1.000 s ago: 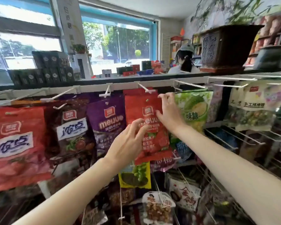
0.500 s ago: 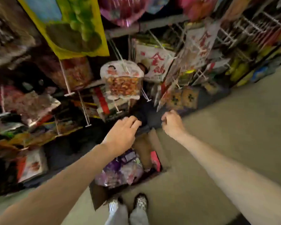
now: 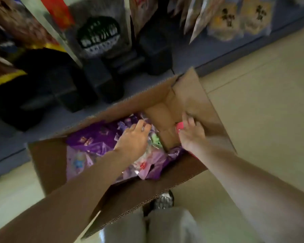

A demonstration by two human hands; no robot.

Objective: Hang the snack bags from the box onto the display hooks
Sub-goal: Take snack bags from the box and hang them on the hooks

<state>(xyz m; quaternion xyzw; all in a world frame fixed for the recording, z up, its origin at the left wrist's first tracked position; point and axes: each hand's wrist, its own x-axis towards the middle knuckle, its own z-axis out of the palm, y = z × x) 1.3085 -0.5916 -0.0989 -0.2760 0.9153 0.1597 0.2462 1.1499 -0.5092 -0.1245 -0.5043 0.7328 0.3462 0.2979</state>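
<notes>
Snack bags (image 3: 95,139) are lying heaped inside the open cardboard box (image 3: 47,160), filling the left and middle of it — mostly purple packs, with a pale pink one (image 3: 77,162) toward the box's near left corner and a bit of green (image 3: 155,140) showing near the middle. The box is sitting on the pale floor (image 3: 261,102), and its near wall is standing just in front of the person's grey trouser legs (image 3: 147,228) and one shoe (image 3: 163,199). Both forearms are reaching down over that near wall into the box. The left hand (image 3: 132,139) is hovering over the purple bags with its fingers loosely spread and extended; whether the fingertips are touching a bag is unclear, and nothing is visibly held. The right hand (image 3: 191,135) is reaching into the right end of the box, where bare cardboard is showing, and its fingers are curling around a small red pack (image 3: 180,126) — only the top edge of that pack is showing, and the blur is hiding how firm the grip is. The far right flap (image 3: 191,88) of the box is standing open. Beyond the box, the dark base of the display rack (image 3: 112,67) is running along the floor, with yellow-printed bags (image 3: 235,20) hanging above the box's far right, blurred.
</notes>
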